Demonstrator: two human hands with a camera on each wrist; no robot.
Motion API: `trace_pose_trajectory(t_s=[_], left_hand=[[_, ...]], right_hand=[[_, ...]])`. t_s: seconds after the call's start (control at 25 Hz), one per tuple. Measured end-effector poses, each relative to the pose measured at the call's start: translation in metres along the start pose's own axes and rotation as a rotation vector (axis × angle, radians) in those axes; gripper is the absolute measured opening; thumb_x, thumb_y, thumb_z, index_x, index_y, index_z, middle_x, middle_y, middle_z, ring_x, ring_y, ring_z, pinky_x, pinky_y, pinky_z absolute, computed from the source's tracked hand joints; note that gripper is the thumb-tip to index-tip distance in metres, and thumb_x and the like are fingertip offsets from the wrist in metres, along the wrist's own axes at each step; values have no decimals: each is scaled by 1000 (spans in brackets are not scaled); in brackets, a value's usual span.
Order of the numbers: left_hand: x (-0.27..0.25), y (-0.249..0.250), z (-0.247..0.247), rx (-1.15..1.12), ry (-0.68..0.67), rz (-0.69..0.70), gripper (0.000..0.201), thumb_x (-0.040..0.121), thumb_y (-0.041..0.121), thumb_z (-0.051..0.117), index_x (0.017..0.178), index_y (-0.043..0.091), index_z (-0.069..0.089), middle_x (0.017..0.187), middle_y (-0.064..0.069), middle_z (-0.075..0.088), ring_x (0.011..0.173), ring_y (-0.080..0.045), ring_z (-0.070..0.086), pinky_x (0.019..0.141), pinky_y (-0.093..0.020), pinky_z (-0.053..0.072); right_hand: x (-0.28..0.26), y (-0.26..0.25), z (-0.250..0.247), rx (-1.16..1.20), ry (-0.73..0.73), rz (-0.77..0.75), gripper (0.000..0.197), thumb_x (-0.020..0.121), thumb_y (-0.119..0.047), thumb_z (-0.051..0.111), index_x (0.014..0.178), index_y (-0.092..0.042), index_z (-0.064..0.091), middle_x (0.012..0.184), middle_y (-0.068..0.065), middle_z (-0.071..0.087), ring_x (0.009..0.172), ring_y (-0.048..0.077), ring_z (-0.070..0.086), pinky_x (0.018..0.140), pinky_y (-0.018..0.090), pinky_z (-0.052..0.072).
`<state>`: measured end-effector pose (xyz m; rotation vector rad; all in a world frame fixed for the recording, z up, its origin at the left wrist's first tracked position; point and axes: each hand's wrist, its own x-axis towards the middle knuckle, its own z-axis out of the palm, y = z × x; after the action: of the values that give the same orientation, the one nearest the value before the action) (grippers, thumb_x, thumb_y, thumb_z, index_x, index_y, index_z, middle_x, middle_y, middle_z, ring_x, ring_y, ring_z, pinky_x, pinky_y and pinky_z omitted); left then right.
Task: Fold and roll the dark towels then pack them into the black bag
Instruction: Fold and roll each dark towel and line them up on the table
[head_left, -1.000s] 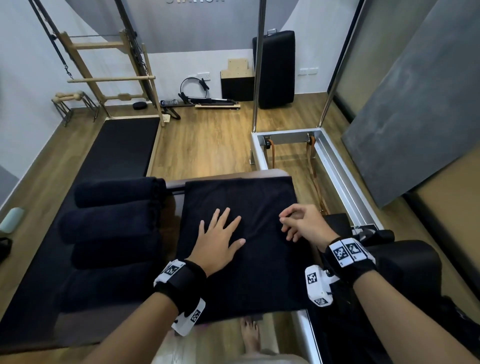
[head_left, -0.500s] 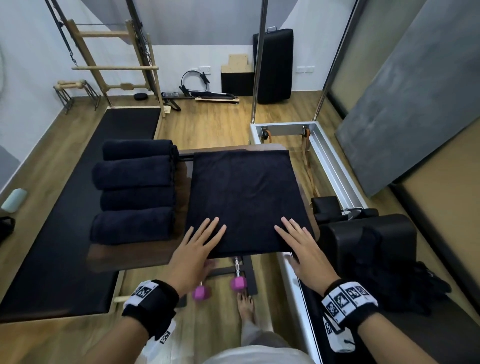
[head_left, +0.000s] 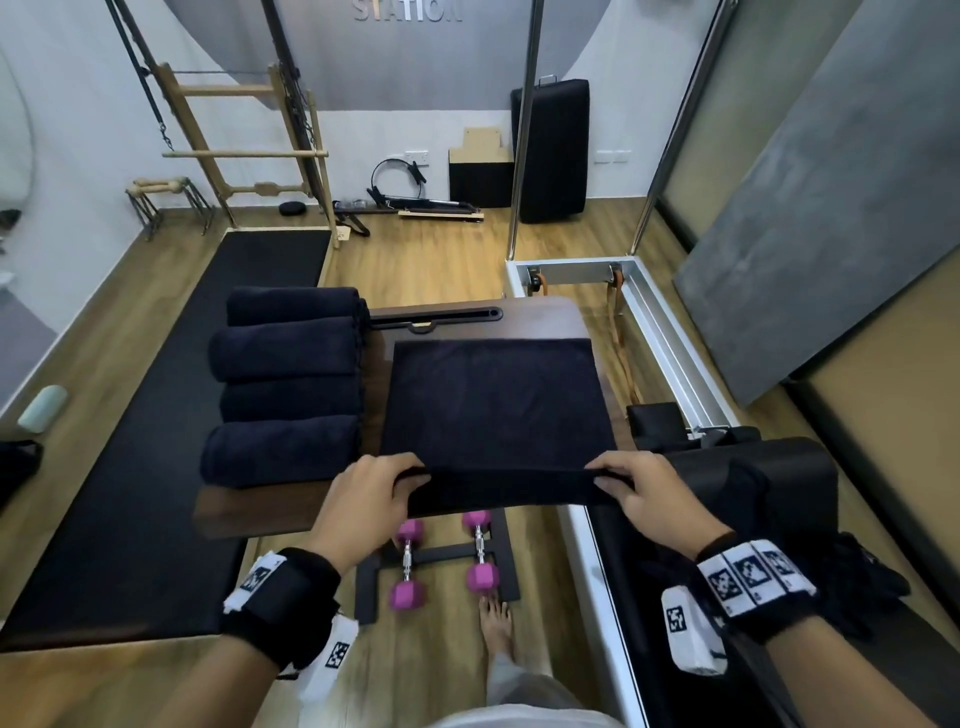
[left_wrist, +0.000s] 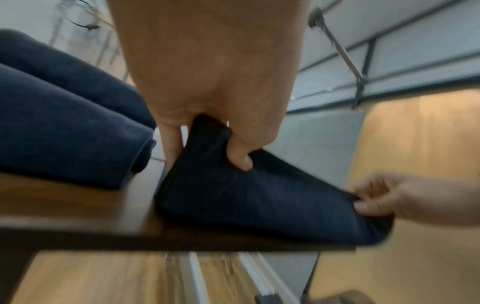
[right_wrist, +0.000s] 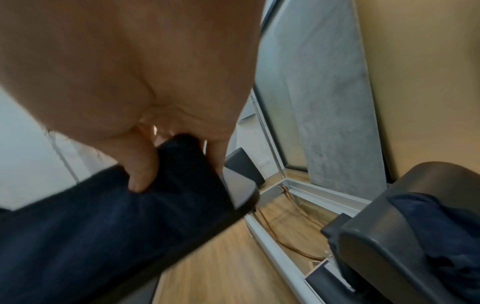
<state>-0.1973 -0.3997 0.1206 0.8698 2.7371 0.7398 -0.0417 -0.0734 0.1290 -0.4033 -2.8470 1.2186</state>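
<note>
From the head view, my hands no longer lie flat on the folded towel (head_left: 493, 405): left hand (head_left: 363, 499) and right hand (head_left: 649, 499) now pinch its near edge, lifted off the wooden table (head_left: 249, 509) beside four rolled towels (head_left: 285, 395). Left wrist view: thumb (left_wrist: 239, 158) curls over the near corner. Right wrist view: thumb (right_wrist: 141, 170) presses the cloth against the fingers.

A pilates or fitness studio: a reformer frame (head_left: 670, 332), wooden ladder rack (head_left: 244, 150), floor mat (head_left: 156, 431), pink dumbbells (head_left: 441, 556), pilates ring (head_left: 397, 179) and rolled towels (head_left: 285, 384).
</note>
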Motion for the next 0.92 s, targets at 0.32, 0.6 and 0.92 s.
trace_pose_trajectory(t_s=[0.32, 0.6, 0.92], left_hand=[[90, 10, -40, -299, 136, -134, 13, 97, 37, 75, 96, 24, 78, 92, 5, 75, 93, -19, 70, 82, -46, 60], [185, 1, -20, -209, 188, -313, 15, 100, 31, 71, 102, 17, 75, 99, -7, 72, 102, -33, 67, 85, -47, 59], [191, 9, 17, 28, 264, -143, 40, 100, 30, 67, 136, 13, 60, 133, -5, 54, 126, -26, 51, 102, -47, 48]], right_hand=[[91, -6, -42, 316, 207, 53, 7, 85, -14, 85, 89, -19, 81, 90, -4, 79, 90, 11, 74, 86, 37, 60], [201, 14, -45, 298, 243, 149, 8, 84, -11, 85, 90, -8, 80, 90, 9, 78, 91, 26, 73, 88, 39, 58], [211, 34, -33, 181, 419, 57, 25, 83, 12, 73, 86, -11, 81, 97, -1, 76, 95, 8, 69, 81, 5, 46]])
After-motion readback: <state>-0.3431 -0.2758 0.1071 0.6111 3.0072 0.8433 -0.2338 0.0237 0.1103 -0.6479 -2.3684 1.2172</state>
